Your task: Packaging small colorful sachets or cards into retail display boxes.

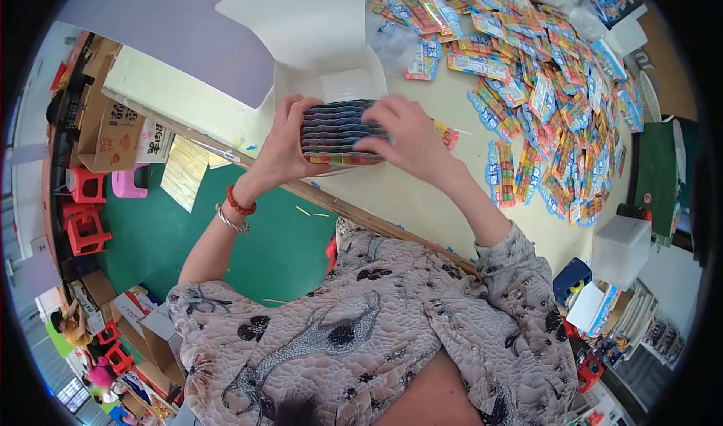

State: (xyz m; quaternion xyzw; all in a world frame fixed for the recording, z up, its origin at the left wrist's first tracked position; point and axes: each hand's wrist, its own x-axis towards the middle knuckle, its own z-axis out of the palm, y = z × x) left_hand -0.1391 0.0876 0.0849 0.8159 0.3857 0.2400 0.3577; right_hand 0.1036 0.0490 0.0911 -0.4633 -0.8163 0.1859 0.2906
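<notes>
A stack of several flat candy packets [339, 132] stands at the mouth of a white cardboard box [320, 30], their dark wavy edges turned up and one colourful face toward me. My left hand [285, 146] is closed around the stack's left side, thumb at the near edge. At the other end my right hand [413, 138] bends its thumb and fingers over the packets' right edges; it is slightly blurred. The box lid is raised behind, and the box's lower part is mostly hidden by the packets and hands.
A large heap of colourful candy packets [538, 87] covers the right of the pale table [444, 192]. Beside the box lies a clear plastic bag [395, 45]. Red stools [86, 230] and cardboard boxes [117, 136] stand left on the green floor [151, 230]. A white container [621, 249] is at right.
</notes>
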